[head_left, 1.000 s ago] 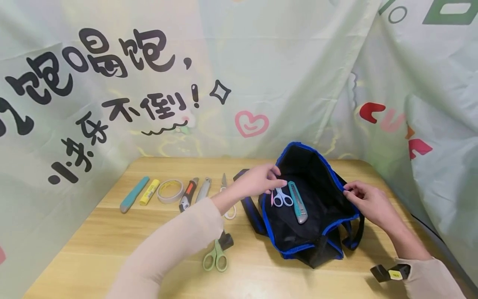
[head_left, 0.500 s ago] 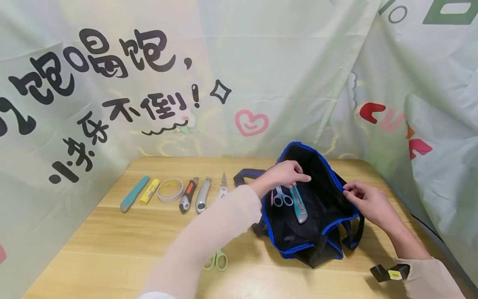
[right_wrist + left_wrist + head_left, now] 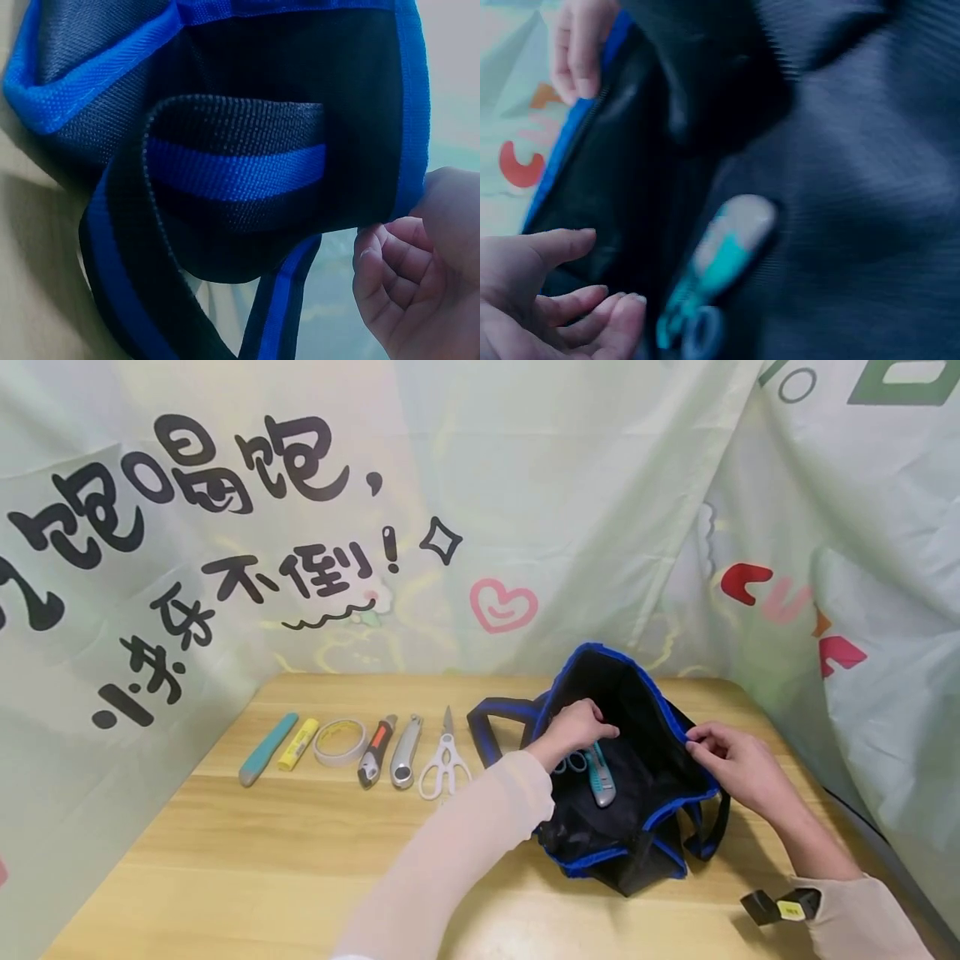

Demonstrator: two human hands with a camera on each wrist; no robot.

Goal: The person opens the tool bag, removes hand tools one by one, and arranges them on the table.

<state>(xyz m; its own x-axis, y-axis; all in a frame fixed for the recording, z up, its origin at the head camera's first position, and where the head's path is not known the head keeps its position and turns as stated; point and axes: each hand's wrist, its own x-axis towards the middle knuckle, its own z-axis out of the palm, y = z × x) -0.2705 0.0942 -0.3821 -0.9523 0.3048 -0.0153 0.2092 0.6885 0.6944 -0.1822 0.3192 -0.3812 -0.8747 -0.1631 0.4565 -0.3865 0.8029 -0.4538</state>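
A black bag with blue trim (image 3: pixel 637 718) stands with its mouth spread. Its far right rim is pinched between the thumb and fingers of my right hand (image 3: pixel 738 764); the right wrist view shows that hand (image 3: pixel 409 277) at the bag's blue edge. Inside the bag my left hand (image 3: pixel 576 727) hovers with fingers slightly bent and thumb apart, holding nothing. Just below it lie a teal utility knife (image 3: pixel 602 783) and blue-handled scissors (image 3: pixel 575 762), partly hidden by the hand. In the left wrist view, the knife (image 3: pixel 731 232) is beside my fingertips (image 3: pixel 630 319).
Left of the bag lie white scissors (image 3: pixel 446 764), a silver cutter (image 3: pixel 406 756), a black-and-orange cutter (image 3: pixel 377 752), a tape roll (image 3: pixel 321 752), a yellow glue stick (image 3: pixel 297 745) and a teal-handled tool (image 3: pixel 267 750). A strap loop (image 3: pixel 487 727) sticks out leftward. Printed cloth (image 3: pixel 495 527) hangs behind.
My left hand has moved rightward from the bag's left rim, deeper inside over the knife. Its sleeve now covers the green scissors and uncovers the white ones. My right hand stays at the rim.
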